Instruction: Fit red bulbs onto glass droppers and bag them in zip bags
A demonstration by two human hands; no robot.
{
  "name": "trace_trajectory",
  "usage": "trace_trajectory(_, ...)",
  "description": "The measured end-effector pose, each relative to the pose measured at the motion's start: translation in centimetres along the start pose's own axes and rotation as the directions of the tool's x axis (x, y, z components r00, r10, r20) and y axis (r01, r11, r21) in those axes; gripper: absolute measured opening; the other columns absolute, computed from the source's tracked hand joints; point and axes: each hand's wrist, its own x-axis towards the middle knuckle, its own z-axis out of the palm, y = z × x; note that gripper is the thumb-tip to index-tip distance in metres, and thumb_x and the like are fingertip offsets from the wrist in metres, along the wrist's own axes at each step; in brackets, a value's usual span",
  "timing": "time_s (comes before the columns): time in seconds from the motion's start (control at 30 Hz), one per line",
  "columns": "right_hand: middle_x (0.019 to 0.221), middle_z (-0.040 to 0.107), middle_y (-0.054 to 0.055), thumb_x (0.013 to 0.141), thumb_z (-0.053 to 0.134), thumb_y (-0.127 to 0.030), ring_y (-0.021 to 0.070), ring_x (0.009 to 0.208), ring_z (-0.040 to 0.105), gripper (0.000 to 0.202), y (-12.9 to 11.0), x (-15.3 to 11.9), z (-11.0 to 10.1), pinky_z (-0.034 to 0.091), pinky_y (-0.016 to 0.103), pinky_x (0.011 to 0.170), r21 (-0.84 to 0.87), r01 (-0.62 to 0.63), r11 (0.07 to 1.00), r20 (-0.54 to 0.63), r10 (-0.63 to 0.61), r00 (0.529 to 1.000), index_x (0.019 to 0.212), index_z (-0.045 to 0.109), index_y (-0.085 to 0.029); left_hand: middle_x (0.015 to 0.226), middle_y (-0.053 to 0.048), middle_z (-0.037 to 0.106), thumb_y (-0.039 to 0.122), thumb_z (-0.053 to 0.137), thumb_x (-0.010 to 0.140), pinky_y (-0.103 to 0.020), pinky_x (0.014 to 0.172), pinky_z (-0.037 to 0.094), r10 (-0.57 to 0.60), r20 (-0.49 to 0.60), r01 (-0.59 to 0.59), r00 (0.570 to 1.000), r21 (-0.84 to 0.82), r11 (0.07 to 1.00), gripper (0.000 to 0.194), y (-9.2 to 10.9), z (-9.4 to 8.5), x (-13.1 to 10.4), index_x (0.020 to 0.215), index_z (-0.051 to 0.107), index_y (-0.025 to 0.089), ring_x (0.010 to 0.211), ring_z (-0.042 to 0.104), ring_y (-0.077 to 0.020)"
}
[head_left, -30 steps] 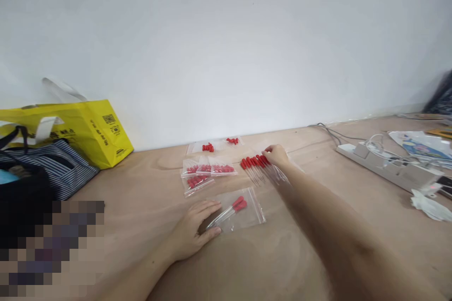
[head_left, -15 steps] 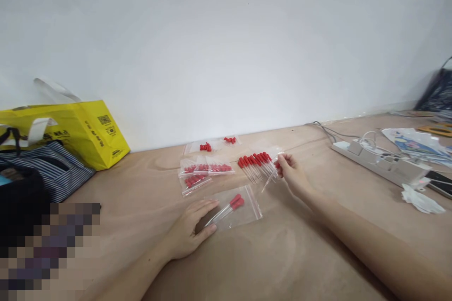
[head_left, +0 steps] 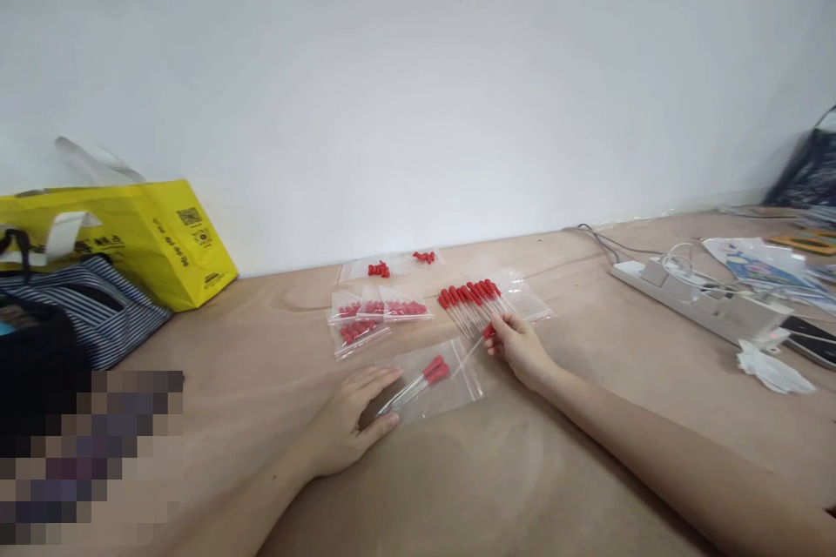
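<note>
My left hand [head_left: 356, 418] lies on the table, thumb and fingers apart, resting at the left end of a clear zip bag [head_left: 418, 411]. Inside that bag are droppers [head_left: 436, 370] with red bulbs, their clear stems pointing toward my left palm. Just beyond the bag's zip end, my right hand [head_left: 522, 348] pinches one dropper [head_left: 488, 331] by its red bulb. Its thin stem slants down-left over the bag's zip strip. A row of several loose red-bulbed droppers [head_left: 467, 296] lies behind my right fingers, with another clear bag [head_left: 528, 296] beside and under them.
Several filled zip bags [head_left: 405, 309] overlap left of the row, and more lie near the wall [head_left: 382, 270]. A white power strip [head_left: 698, 300] with cables and a crumpled tissue [head_left: 774, 370] are at right. A yellow bag [head_left: 189, 244] and a striped pouch [head_left: 124, 313] stand left.
My right hand has moved left and toward me with the dropper, from the right end of the row to the zip bag's end. My left hand has stayed in place.
</note>
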Motion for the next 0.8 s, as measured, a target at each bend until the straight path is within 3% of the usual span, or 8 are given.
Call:
trace_trajectory(0.1,0.06,0.056,-0.002,0.061,0.067,-0.047,0.0092,0.053,0.055,0.036,0.2,-1.1,0.4,0.048,0.023,0.053,0.019,-0.074,0.997,0.194,0.069,0.979,0.069,0.047,-0.018,0.128,-0.004,0.046,0.038,0.046,0.081,-0.043,0.098,0.033,-0.01,0.018,0.01,1.0,0.013,1.0,0.046,0.1,0.0,0.0,0.124,0.042,0.024,0.118,0.04,-0.0235)
trace_trajectory(0.27,0.068,0.057,-0.002,0.052,0.076,-0.034,0.0089,0.058,0.058,0.039,0.1,-1.7,0.3,0.049,0.027,0.063,-0.114,-0.13,0.985,0.432,0.167,0.886,0.077,0.054,-0.015,0.127,-0.005,0.047,0.039,0.048,0.08,-0.043,0.098,0.033,0.003,0.009,-0.003,1.0,0.013,1.0,0.047,-0.1,0.1,0.0,0.123,0.043,0.024,0.117,0.041,-0.0238)
trace_trajectory(0.57,0.075,0.064,0.001,0.052,0.074,-0.03,0.0124,0.069,0.06,0.046,0.0,-1.0,0.6,0.045,0.026,0.063,-0.215,0.033,0.976,0.6,0.106,0.793,0.088,0.05,-0.016,0.125,-0.004,0.049,0.039,0.049,0.079,-0.042,0.097,0.035,0.02,-0.017,-0.02,1.0,-0.001,1.0,0.046,0.1,0.0,0.1,0.123,0.044,0.026,0.115,0.043,-0.0235)
trace_trajectory(0.8,0.058,0.053,-0.008,0.056,0.069,-0.017,0.0075,0.053,0.05,0.043,1.5,-1.0,2.0,0.041,0.02,0.054,-0.34,0.318,0.885,0.509,-0.111,0.854,0.091,0.045,-0.019,0.125,-0.004,0.049,0.039,0.048,0.079,-0.042,0.097,0.034,0.028,-0.017,-0.028,0.999,0.008,1.0,0.047,-0.1,0.1,0.0,0.123,0.043,0.025,0.115,0.043,-0.0235)
